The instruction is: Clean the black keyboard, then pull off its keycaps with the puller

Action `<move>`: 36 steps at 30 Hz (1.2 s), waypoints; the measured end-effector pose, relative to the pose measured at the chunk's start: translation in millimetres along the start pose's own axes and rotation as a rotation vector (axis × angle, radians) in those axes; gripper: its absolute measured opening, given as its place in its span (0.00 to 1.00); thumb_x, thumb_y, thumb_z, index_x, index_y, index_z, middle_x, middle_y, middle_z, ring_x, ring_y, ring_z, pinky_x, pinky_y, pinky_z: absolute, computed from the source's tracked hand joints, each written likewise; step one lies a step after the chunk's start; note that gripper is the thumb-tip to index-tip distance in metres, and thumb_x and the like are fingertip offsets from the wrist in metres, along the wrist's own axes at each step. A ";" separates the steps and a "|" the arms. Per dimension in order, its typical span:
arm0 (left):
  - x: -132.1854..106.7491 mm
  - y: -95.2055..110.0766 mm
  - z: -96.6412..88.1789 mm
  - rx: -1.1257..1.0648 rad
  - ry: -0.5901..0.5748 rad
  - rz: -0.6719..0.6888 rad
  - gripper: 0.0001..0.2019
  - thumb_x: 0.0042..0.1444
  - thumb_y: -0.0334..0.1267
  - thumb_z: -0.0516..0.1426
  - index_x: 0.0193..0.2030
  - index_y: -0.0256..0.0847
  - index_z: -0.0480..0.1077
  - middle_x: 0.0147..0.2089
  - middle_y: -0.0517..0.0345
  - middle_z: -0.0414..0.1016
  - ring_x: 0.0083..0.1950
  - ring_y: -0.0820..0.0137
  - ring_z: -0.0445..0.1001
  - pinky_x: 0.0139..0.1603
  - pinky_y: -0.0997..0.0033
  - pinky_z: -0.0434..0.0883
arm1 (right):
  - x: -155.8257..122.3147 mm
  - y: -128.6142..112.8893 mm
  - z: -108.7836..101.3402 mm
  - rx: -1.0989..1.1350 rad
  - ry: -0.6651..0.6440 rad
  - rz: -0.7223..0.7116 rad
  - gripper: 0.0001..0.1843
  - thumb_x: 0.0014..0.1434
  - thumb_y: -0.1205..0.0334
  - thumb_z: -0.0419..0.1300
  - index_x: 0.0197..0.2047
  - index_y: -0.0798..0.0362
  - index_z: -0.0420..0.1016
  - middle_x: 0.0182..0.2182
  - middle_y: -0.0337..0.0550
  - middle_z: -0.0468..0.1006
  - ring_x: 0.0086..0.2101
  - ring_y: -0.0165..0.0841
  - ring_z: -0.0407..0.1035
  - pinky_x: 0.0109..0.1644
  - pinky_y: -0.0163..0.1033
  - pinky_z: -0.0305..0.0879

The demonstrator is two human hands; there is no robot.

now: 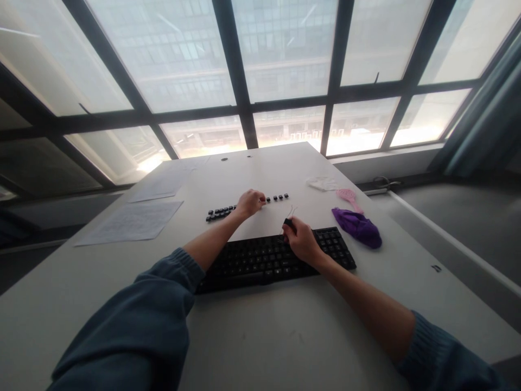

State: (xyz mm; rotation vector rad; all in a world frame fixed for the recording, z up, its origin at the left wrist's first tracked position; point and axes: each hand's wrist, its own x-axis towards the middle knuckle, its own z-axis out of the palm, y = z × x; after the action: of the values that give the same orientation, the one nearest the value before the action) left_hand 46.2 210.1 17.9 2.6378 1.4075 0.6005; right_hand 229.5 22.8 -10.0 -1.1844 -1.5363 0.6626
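A black keyboard (268, 260) lies across the white table in front of me. Beyond its far edge, my left hand (250, 203) is closed, fingertips pinched together at a line of loose black keycaps (280, 197); what they pinch is hidden. More keycaps (220, 212) sit in rows to the left of that hand, partly behind it. Over the right part of the keyboard, my right hand (302, 239) grips a wire keycap puller (288, 222) by its black handle. Its thin wire ends stick out above and below the fingers.
Printed paper sheets (132, 221) lie on the left of the white table (277, 331). On the right are a purple cloth pouch (358, 228), a pink hairbrush (347, 194) and a crumpled clear plastic bag (321, 183). Dark-framed windows (285, 103) stand behind the table.
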 end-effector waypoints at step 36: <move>-8.4 6.7 -20.4 0.079 0.110 -0.056 0.09 0.57 0.42 0.59 0.36 0.41 0.79 0.41 0.49 0.80 0.49 0.57 0.71 0.53 0.60 0.68 | 0.6 4.0 1.2 0.049 0.010 0.008 0.09 0.64 0.57 0.54 0.33 0.51 0.66 0.23 0.37 0.74 0.25 0.32 0.69 0.32 0.37 0.63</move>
State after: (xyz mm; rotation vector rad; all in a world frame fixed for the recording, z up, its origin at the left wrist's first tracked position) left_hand 39.5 197.4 35.9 2.6519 1.5606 0.7082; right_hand 229.8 25.0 -13.5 -1.1558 -1.4992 0.6948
